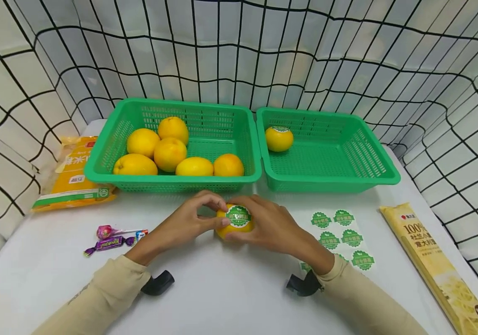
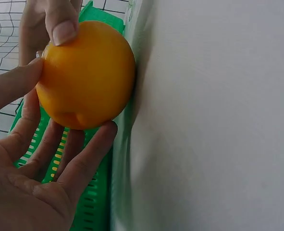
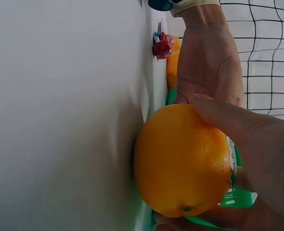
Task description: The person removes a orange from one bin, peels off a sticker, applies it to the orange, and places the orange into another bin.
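Both hands are around one orange (image 1: 235, 231) low over the white table, in front of the baskets. A round green-and-white sticker (image 1: 238, 216) sits on its upper side. My left hand (image 1: 188, 217) holds the fruit from the left, its thumb at the sticker's edge. From the other side my right hand (image 1: 273, 224) grips the orange between thumb and fingers. The left wrist view shows the left fingers spread under the orange (image 2: 89, 77). In the right wrist view the right thumb lies over the orange (image 3: 180, 159), and the sticker's edge (image 3: 232, 161) shows.
Several oranges (image 1: 170, 154) lie in the left green basket (image 1: 222, 109); a stickered orange (image 1: 279, 140) is in the right basket (image 1: 335, 184). A sticker sheet (image 1: 352, 237) lies by the right forearm, candies (image 1: 111, 243) at left. Two food packages (image 1: 73, 174) flank the table, black netting behind.
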Action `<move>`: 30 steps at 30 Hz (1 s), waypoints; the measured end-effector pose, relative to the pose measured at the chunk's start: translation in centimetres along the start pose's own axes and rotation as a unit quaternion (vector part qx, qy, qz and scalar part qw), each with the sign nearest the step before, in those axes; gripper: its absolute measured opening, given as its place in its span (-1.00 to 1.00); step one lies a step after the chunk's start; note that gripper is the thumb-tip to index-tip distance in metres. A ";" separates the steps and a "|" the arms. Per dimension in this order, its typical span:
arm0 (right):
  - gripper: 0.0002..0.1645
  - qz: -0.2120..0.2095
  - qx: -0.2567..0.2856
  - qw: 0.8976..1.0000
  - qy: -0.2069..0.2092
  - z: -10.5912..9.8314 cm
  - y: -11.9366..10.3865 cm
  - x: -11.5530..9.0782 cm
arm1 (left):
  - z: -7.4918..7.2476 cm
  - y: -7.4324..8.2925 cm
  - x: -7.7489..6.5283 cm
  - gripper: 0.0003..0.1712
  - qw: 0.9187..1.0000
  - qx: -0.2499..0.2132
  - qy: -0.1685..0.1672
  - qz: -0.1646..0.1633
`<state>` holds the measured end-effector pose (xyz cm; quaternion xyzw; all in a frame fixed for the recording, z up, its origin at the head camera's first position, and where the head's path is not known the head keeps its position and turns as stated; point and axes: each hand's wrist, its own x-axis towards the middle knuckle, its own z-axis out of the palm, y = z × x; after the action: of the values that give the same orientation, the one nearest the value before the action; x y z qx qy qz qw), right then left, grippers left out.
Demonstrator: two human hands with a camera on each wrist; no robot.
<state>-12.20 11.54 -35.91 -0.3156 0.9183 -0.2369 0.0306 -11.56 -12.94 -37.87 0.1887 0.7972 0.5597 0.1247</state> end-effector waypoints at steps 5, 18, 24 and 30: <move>-0.16 0.003 -0.058 0.998 -0.021 -0.4 0.1 0.7 | 0.3 0.0 0.7 -0.73 1.000 0.016 0.010 0.003; -0.08 0.087 -0.073 0.992 -0.062 -4.4 4.3 -4.4 | 2.3 7.9 8.3 -0.65 0.989 0.048 -0.008 0.137; -0.12 0.104 -0.058 0.990 -0.069 -5.4 5.9 -6.7 | 2.9 10.8 16.6 -0.56 0.985 -0.005 -0.015 0.170; -0.10 0.106 -0.050 0.992 -0.056 -5.0 6.3 -7.8 | 2.1 10.5 22.6 -0.54 0.988 -0.038 0.014 0.147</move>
<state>-10.59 22.58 -35.02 -0.2305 0.9540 -0.1682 0.0915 -29.31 1.98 -28.44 0.2911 0.7407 0.6044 0.0372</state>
